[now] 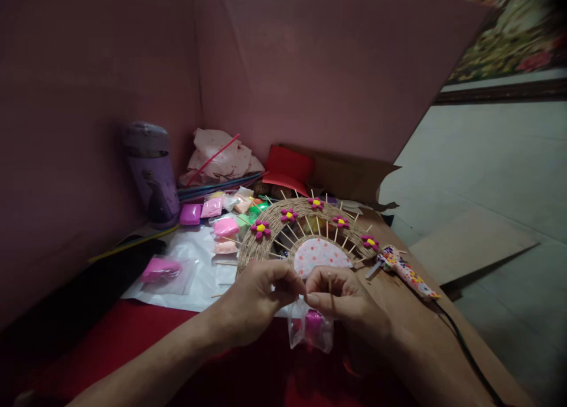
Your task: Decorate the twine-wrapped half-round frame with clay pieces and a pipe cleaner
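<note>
My left hand (261, 298) and my right hand (343, 300) meet in front of me, with fingertips pinched together at the top of a small clear plastic bag (325, 339). A magenta lump of clay (313, 321) shows inside the bag, which hangs below my fingers. A thin stick (329, 282) shows at my right hand; how it is held is hard to make out. Just beyond my hands is a half-round twine-wrapped fan shape (301, 209) with sticks through it, magenta flowers (261, 230) with yellow centres, and a dotted white half-circle (321, 256).
Packets of coloured clay (225, 226) and a pink packet (162, 269) lie on white paper (190, 298) at left. A purple tumbler (153, 176) stands behind. To the right lies a flower-covered glue gun (410, 274) with a cord. Pink walls (310, 70) enclose the back.
</note>
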`<state>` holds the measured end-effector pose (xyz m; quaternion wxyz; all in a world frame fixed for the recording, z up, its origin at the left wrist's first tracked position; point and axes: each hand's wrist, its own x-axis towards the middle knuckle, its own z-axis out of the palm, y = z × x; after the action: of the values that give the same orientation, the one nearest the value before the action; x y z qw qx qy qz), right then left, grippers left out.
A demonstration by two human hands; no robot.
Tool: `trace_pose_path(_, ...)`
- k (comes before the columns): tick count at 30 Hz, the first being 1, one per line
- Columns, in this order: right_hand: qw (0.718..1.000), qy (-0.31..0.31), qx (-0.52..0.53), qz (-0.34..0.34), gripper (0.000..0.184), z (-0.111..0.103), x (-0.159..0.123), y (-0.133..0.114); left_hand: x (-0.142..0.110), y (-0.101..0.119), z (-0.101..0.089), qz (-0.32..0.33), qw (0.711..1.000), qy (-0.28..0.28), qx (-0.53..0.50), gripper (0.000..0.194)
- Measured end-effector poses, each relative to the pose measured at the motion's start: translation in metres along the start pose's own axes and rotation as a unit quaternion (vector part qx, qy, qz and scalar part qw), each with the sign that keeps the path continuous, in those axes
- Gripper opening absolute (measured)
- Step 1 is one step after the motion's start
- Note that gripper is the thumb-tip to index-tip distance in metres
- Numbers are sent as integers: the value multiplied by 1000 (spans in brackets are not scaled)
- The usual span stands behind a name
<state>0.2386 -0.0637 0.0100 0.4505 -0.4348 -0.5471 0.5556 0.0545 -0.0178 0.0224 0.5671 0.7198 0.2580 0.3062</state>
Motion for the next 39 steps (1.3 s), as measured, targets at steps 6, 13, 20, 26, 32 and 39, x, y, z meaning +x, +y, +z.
trace_pose_path(6, 1000, -10, 23, 15, 27, 2, 3, 7, 1, -1, 3, 104, 982, 155, 26, 9)
trace_pose_path(13, 998, 45, -38, -28, 30, 1, 13, 10, 7, -3, -3, 97, 976, 185, 67, 5)
trace_pose_path(20, 985, 128, -86, -82, 29, 6, 10, 10, 5, -18, 10, 183, 900, 161, 362, 11)
trace_pose_path(26, 978, 108, -140, -113, 25, 8, 7, 15, 5, -20, 12, 233, 823, 151, 495, 22)
trace_pose_path(32, 974, 102, -154, -129, 23, 9, 5, 13, 5, -19, 12, 200, 854, 122, 465, 21)
trace_pose_path(39, 974, 114, -157, -115, 26, 7, 4, 9, 5, -8, 7, 69, 973, 105, 195, 22)
